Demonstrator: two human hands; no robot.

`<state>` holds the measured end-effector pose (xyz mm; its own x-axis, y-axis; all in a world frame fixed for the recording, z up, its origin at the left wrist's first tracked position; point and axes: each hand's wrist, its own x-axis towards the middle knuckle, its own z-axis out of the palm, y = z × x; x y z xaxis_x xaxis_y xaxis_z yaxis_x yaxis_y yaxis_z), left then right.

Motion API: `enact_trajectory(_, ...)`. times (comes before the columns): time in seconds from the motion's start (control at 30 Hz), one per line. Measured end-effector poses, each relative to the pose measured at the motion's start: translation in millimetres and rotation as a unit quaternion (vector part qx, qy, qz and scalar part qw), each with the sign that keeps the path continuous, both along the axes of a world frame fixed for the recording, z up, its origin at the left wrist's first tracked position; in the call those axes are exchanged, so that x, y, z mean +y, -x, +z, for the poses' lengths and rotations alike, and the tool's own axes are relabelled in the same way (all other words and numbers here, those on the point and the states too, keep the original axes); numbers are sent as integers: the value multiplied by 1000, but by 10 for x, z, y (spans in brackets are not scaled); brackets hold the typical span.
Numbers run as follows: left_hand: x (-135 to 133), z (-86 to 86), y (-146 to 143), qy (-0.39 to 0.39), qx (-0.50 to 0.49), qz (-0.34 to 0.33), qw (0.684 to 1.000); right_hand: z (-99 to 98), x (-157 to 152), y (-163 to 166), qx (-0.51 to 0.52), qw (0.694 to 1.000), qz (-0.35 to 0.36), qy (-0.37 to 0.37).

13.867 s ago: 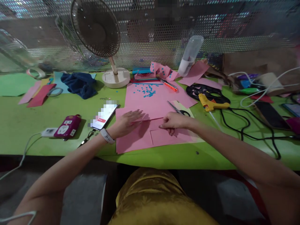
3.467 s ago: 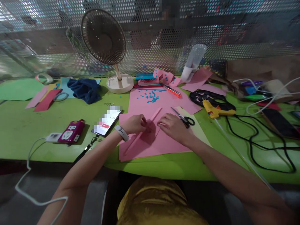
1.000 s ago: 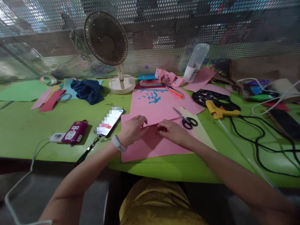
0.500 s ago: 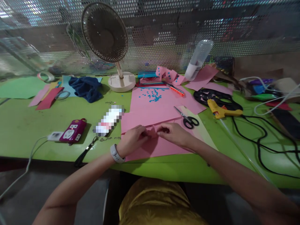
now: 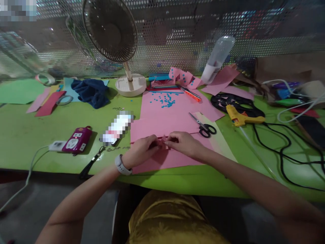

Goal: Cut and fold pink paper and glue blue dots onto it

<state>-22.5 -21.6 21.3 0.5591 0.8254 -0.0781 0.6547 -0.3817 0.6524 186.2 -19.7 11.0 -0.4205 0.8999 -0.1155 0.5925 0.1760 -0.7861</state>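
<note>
A small folded piece of pink paper [image 5: 164, 143] is pinched between my two hands above larger pink sheets [image 5: 152, 163]. My left hand [image 5: 142, 149], with a pale watch on its wrist, grips the piece's left side. From the right, the fingertips of my right hand [image 5: 181, 142] close on its other side. Part of the piece is hidden behind the fingers. Just beyond my right hand lie black-handled scissors [image 5: 203, 126]. Farther back, many tiny blue paper dots [image 5: 167, 101] are scattered on pink paper, near an orange cutter knife [image 5: 191, 95].
A fan [image 5: 130, 85] stands at the back beside a dark blue cloth [image 5: 91, 93]. A phone [image 5: 116, 128] and a purple power adapter [image 5: 77, 140] lie left. A yellow glue gun [image 5: 242, 117] with trailing black cords, and a clear bottle [image 5: 218, 61], are right.
My right hand has moved slightly left, closer to my left hand, and the small pink piece now stands up a little between the fingertips. The view has shifted slightly.
</note>
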Motion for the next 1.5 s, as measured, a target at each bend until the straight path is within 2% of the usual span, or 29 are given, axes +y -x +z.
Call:
enact_trajectory(0.1, -26, -24, -22, -20, 22, 26, 999, -17, -36, 27, -55, 997, -26, -43)
enact_trajectory(0.2, -48, -51, -45, -45, 34, 33, 998, -32, -60, 31, -69, 996, -39, -48)
enact_trajectory(0.37, -77, -75, -57, -77, 22, 60, 995, -49, -54, 29, -88, 994, -31, -58)
enact_trajectory(0.47, -92, -77, -37, -65, 1, 66, 996, -47, -52, 32, -99, 993, -22, -67)
enact_trajectory(0.57, -115, -78, 1, -65, -7, 44, 997, -33, -64, 35, -100, 992, -14, -71)
enact_trajectory(0.73, -160, -103, 62, -191, 22, -36, 981, -7, -57, 37, -95, 994, -8, -61)
enact_trajectory(0.9, -161, -148, 76, -242, 21, -84, 966, 13, -12, 37, -93, 995, -6, -34)
enact_trajectory(1.07, -170, -155, 81, -259, 23, -99, 961, 42, -17, 41, -86, 996, -10, -33)
enact_trajectory(1.2, -175, -152, 81, -280, 37, -105, 954, 4, -32, 22, -38, 998, -24, -37)
enact_trajectory(1.37, -172, -134, 64, -313, 84, -112, 939, -76, -14, -16, -13, 996, -19, -83)
enact_trajectory(1.5, -175, -152, 76, -341, 120, -130, 923, -67, 1, -23, -6, 997, -20, -73)
